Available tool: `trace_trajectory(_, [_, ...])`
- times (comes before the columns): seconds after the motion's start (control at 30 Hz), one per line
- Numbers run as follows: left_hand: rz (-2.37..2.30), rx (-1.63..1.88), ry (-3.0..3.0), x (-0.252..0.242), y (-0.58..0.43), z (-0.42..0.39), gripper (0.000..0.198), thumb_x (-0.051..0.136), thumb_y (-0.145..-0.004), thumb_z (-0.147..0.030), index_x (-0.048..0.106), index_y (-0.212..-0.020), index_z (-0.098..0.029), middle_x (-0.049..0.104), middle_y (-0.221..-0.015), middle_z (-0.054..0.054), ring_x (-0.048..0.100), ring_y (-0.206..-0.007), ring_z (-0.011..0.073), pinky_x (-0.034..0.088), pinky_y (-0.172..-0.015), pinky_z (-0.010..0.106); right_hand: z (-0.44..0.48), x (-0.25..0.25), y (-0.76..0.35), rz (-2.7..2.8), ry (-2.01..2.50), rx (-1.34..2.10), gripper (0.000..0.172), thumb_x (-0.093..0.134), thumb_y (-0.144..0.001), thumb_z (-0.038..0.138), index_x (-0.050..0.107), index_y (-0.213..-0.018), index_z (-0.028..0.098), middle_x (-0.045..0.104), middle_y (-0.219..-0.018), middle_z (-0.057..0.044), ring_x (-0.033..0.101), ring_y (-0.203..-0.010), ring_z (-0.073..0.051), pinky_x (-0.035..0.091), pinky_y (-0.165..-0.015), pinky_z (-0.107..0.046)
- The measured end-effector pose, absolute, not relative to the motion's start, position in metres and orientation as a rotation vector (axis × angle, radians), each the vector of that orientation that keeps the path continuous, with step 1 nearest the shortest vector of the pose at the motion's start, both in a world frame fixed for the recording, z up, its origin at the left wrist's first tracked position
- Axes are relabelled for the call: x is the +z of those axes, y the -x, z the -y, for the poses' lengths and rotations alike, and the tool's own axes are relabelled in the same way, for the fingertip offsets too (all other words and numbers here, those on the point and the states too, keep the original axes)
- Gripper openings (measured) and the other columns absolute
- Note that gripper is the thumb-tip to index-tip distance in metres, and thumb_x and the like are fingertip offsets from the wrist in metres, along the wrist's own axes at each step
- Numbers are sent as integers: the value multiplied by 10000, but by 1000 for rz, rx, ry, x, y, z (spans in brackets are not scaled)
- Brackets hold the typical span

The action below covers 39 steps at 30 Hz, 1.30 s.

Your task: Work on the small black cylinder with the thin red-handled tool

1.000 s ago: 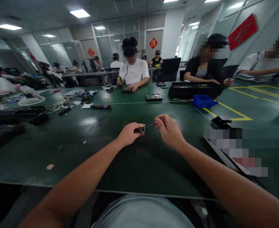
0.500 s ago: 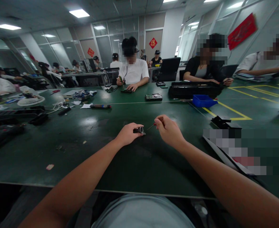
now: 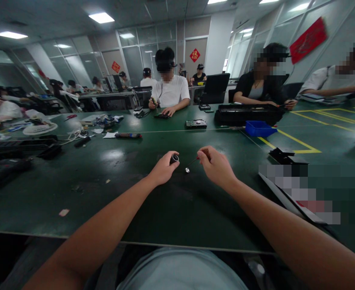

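Note:
A black cylinder with a silvery round rim (image 3: 174,159), which looks like a flashlight body, is gripped in my left hand (image 3: 162,168), its ringed end facing me. My right hand (image 3: 215,164) pinches a thin screwdriver (image 3: 193,161) with a red collar; its shaft points down and to the left. Close to the screwdriver's tip lies a small shiny silver-and-black piece (image 3: 187,170) on the green table (image 3: 177,213), apart from my left hand. Whether the tip touches the piece I cannot tell. Most of the screwdriver's handle is hidden by my right fingers.
Ahead lie a circuit-board device (image 3: 196,124), a blue bin (image 3: 260,129) and a long black housing (image 3: 250,114). A marker-like tool (image 3: 128,135) and loose cables (image 3: 77,135) are on the left. Black parts (image 3: 286,156) lie right. Co-workers sit across the table.
My left hand has tilted the cylinder up and drawn it slightly left. The small shiny piece now lies separately on the table near the screwdriver tip. My right hand has barely moved.

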<state>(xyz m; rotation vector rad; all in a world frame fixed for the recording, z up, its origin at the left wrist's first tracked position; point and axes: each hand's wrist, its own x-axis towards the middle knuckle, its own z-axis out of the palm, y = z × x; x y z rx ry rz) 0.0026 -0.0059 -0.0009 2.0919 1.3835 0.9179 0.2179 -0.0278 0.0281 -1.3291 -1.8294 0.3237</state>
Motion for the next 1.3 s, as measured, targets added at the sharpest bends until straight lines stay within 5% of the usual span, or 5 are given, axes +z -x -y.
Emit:
trace_trajectory(0.3, [-1447, 686, -2299, 2, -15, 7, 219, 555, -918, -366, 621, -1035, -193, 652, -1048, 72, 613, -965, 228, 483, -856, 364, 30, 31, -218, 1838, 1331, 330, 226, 445, -966, 349, 612, -960, 197, 705, -806, -62, 639, -713, -204, 433, -661, -321])
trace_trajectory(0.6, [-1488, 345, -2506, -2, -24, 6, 438, 549, -902, -475, 640, -1260, -238, 642, -1089, 105, 625, -952, 281, 499, -783, 367, 32, 34, -218, 1820, 1336, 350, 233, 444, -967, 343, 616, -962, 187, 697, -801, -63, 634, -707, -200, 437, -663, -319])
trace_trajectory(0.83, [-1421, 274, -2550, 1, -27, -2, 305, 590, -888, -417, 726, -1101, -246, 665, -1028, 110, 639, -937, 292, 496, -787, 367, 30, 32, -219, 1826, 1328, 334, 233, 443, -965, 352, 615, -961, 195, 702, -800, -60, 632, -705, -201, 432, -651, -321])
trace_trajectory(1.07, [-1311, 474, -2374, 7, -10, -8, 345, 493, -928, -457, 703, -1024, -201, 688, -977, 87, 625, -887, 234, 465, -785, 341, 30, 32, -219, 1813, 1325, 343, 228, 448, -963, 354, 611, -945, 196, 699, -797, -60, 631, -714, -202, 425, -668, -325])
trace_trajectory(1.3, [-1193, 974, -1501, 19, 38, -23, 288, 440, -954, -436, 559, -999, -178, 556, -765, 33, 464, -567, 104, 254, -479, 260, 30, 32, -220, 1819, 1330, 373, 228, 448, -965, 356, 611, -940, 198, 693, -795, -60, 629, -715, -207, 428, -660, -327])
